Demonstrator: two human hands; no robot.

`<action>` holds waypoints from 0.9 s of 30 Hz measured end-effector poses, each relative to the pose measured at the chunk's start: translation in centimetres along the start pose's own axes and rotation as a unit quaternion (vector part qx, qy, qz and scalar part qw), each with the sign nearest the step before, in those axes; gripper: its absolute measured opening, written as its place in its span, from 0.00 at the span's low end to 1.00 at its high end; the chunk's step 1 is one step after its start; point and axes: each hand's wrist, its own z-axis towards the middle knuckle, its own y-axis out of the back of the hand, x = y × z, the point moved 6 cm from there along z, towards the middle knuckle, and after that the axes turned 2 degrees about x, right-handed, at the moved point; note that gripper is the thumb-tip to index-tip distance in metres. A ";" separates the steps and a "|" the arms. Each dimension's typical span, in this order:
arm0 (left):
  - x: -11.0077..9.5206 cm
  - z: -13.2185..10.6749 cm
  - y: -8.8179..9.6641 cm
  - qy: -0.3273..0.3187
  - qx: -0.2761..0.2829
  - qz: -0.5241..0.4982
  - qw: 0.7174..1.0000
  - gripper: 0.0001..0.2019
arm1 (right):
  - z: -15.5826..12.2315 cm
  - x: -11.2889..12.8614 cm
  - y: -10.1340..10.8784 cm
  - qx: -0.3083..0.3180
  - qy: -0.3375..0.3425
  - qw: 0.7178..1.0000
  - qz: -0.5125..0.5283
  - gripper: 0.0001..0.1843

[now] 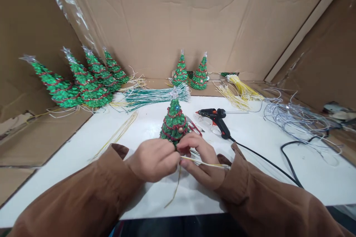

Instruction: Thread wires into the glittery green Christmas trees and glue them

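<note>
Head view: our left hand (155,160) and right hand (203,157) hold wires (207,163) in narrow grip before the tree (174,118), probably because thin wires need careful control.

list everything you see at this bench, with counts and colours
front tree: one, green and red, beyond the hands
left trees: four, green and red, far left
back trees: two, green and red, back wall
wire bundle: one, green and white, behind front tree
yellow wires: several, left of front tree
yellow-white bundles: two, back right
glue gun: one, black and orange, right of front tree
tangled wires: uncountable, pale, right
cable: black, right
cardboard walls: three, brown, left, back, right
table: one, white, beneath
held wires: several, yellow and white, at the hands
sleeves: two, brown, foreground
left hand, right hand: one each, front centre
</note>
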 end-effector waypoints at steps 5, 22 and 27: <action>0.3 0.2 -0.3 0.002 -0.024 0.038 0.999 0.08 | -0.4 -0.7 1.9 -0.151 -0.002 0.989 0.009 0.05; 1.4 -0.1 -0.5 0.070 -0.076 -0.039 0.994 0.06 | 0.5 -0.9 2.6 -0.153 -0.036 0.987 -0.036 0.07; 1.3 -0.1 -0.5 0.081 -0.078 -0.048 0.992 0.06 | 0.3 -0.6 2.6 -0.181 -0.030 0.982 -0.053 0.08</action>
